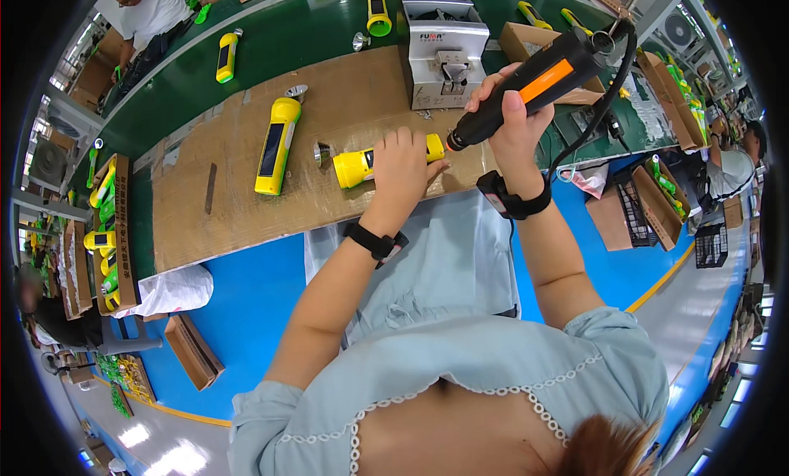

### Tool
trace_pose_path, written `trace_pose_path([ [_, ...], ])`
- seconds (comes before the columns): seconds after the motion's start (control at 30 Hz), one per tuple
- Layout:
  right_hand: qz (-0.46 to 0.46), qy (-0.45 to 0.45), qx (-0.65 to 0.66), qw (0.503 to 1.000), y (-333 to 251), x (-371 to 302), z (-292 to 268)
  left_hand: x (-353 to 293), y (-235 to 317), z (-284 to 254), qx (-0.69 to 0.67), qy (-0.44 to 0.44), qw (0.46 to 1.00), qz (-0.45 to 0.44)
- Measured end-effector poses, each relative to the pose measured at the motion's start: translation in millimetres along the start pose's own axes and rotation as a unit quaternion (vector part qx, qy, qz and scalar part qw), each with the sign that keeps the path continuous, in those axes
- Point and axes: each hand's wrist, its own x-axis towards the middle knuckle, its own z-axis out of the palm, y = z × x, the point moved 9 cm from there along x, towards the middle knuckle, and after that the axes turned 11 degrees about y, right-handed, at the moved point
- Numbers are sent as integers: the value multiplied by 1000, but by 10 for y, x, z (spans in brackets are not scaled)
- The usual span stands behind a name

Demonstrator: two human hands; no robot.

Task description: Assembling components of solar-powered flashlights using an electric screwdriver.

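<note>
"Gripping what with the left hand [399, 165]?"

"Clasps a yellow flashlight [352, 170], fingers closed around its middle, keeping it sideways on a brown cardboard sheet [234, 147]."

"And with the right hand [516, 121]?"

"Wraps fingers snugly around a black electric screwdriver [538, 83], aiming its tip at the flashlight's right end. Can't tell if touching."

"See anything just beyond?"

"Look left of the flashlight for a small silver reflector [321, 154], then farther left for a second yellow flashlight [278, 146]."

"And farther off?"

"Find a silver-grey machine [444, 53] at the sheet's far edge, on the green table [283, 45]."
</note>
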Motion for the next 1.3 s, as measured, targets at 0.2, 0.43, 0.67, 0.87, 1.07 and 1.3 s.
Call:
trace_pose_path([
  [0.2, 9, -9, -15, 1000, 91, -64, 34, -29, -2, 9, 1, 4, 1000, -9],
  [0.43, 26, -22, -54, 998, 253, -163, 113, -18, -19, 20, -7, 6, 1000, -12],
  [0.67, 52, -25, -54, 997, 290, -94, 131, 48, -28, 16, 8, 23, 1000, 5],
  [0.87, -88, 59, 27, 994, -168, 573, -16, -6, 14, 31, 30, -35, 999, -8],
  [1.07, -115, 70, -14, 991, 67, 1050, 106, -24, 31, -34, 9, -16, 1000, -16],
  [1.3, -86, 0, -151, 985, 238, 1019, 250, -30, 39, -45, 10, -2, 1000, -16],
])
